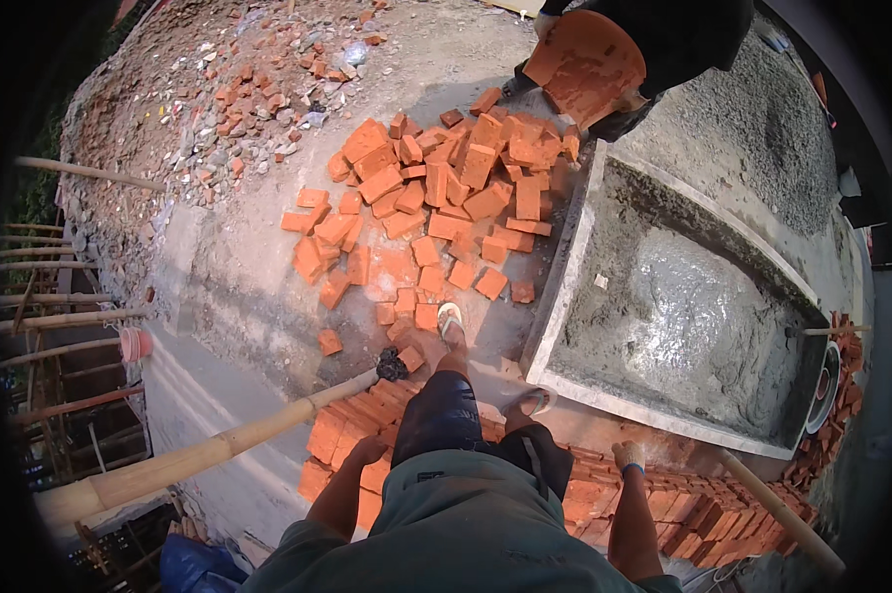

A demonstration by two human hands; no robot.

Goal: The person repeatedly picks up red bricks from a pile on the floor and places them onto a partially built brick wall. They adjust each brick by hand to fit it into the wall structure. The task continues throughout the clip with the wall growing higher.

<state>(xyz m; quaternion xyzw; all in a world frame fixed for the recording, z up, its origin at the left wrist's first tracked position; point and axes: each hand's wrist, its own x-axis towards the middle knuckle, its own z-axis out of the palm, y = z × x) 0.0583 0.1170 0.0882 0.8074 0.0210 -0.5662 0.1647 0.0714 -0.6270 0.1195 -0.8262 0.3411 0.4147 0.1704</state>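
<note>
My left hand (369, 452) hangs low beside my thigh, over the stacked bricks (332, 435); it is in shadow and its finger positions cannot be made out. My right hand (629, 455), with a blue band at the wrist, is held out to the right above another brick stack (653, 504). Its fingers are loosely apart and nothing shows in them. A heap of loose orange bricks (476, 188) lies ahead of my feet, and one sandalled foot (451, 321) is at its near edge.
Wet grey mortar (683, 296) lies in a low-walled trough (663, 420) at right, with a wooden handle (831, 330) across its far-right wall. Ahead, another person tips an orange tub (589, 64). Bamboo poles (209, 450) cross at left; gravel (752, 128) is piled beyond the trough.
</note>
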